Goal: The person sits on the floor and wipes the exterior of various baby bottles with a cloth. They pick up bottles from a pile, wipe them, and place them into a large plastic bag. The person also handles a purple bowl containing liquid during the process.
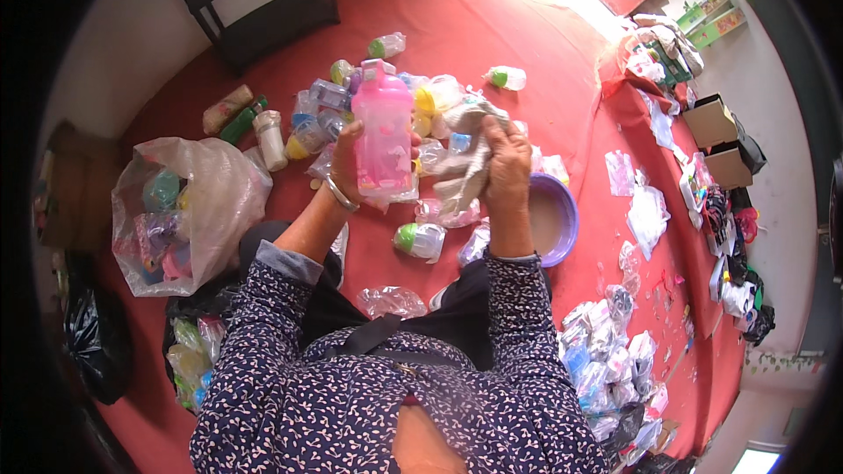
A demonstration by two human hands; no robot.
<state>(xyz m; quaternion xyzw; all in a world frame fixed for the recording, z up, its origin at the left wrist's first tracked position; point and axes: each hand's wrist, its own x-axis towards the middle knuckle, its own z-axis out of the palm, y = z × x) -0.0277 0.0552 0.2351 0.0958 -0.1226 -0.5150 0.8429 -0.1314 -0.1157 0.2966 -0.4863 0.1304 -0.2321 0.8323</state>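
Observation:
A tall pink water bottle with a lid stands upright in my left hand, whose fingers wrap round its lower side. My right hand pinches a crumpled grey-white cloth, which hangs down just right of the bottle. Its folds look finger-like, but whether it is a glove I cannot tell. Behind and below both hands lie several small baby bottles, one with a green cap close in front of me. A purple basin holding cloudy liquid sits beside my right wrist.
A large clear plastic bag of coloured items stands at left, near a white-capped jar. Crumpled wrappers pile up at lower right. A black shelf rises at the back left. Open cardboard boxes line the right side.

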